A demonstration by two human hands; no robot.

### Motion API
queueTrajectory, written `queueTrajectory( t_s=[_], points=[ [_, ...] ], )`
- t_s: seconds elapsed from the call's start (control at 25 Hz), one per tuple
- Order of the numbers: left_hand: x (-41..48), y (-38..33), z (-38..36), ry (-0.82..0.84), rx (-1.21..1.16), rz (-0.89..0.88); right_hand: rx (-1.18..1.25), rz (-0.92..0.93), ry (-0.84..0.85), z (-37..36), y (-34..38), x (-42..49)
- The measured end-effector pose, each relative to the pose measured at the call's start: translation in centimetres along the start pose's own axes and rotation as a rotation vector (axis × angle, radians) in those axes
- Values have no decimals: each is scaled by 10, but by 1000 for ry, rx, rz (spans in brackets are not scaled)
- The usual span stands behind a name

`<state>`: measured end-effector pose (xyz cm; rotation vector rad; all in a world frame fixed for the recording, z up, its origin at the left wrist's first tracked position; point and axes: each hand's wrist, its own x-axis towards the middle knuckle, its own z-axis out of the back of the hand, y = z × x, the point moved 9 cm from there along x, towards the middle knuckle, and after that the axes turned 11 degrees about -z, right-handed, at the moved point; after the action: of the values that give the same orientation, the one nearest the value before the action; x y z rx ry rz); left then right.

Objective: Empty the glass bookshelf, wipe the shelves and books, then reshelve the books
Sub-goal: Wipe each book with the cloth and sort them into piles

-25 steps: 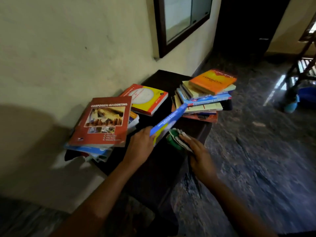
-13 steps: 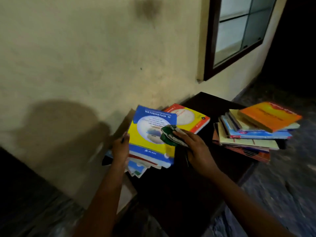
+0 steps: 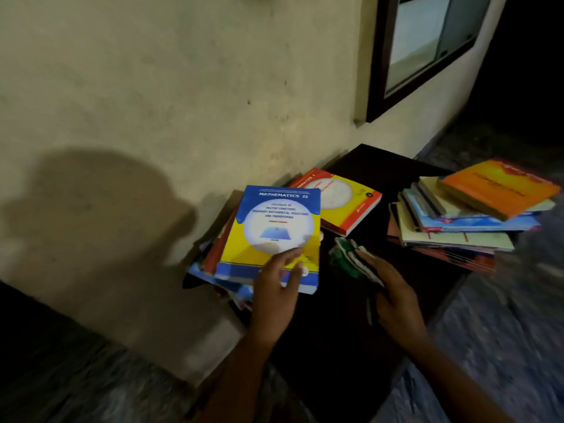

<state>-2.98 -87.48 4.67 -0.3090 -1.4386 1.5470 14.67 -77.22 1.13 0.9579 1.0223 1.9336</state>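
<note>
A blue and yellow Mathematics II book [image 3: 274,227] lies on top of the left pile of books on a dark table [image 3: 381,166]. My left hand [image 3: 276,285] rests on its lower cover with straight fingers. My right hand [image 3: 387,288] holds a green and white cloth [image 3: 348,254] on the table just right of that book. A red and yellow book [image 3: 345,199] lies behind the pile. On the right stands a second pile [image 3: 457,227] topped by an orange book [image 3: 497,187]. The glass-fronted bookshelf [image 3: 424,41] hangs on the wall above.
A cream wall [image 3: 183,87] runs along the left behind the table. Dark stone floor [image 3: 503,331] lies to the right and below. A dark doorway [image 3: 525,71] opens at the top right.
The Mathematics II book went from tilted on edge in my left hand to lying flat on the left pile. My left hand shifted from the pile's left side onto the cover. The cloth came off the book.
</note>
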Motion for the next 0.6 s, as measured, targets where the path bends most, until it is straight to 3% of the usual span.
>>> queueTrajectory(
  t_s=[0.16,0.24,0.32,0.52,0.6],
  points=[
    [-17,43,-146,90,-819,732,21,-161,-202,63,-45,-28],
    [-13,72,-194,21,-960,967,1,-176,-270,85,-49,-38],
    [9,108,-209,-118,-944,1031,-27,-161,-289,93,-45,-39],
    [66,152,-222,-362,-998,992,-42,-210,-242,91,-61,-28],
    [73,161,-219,-385,-1010,998,-57,-230,-237,90,-66,-26]
  ],
)
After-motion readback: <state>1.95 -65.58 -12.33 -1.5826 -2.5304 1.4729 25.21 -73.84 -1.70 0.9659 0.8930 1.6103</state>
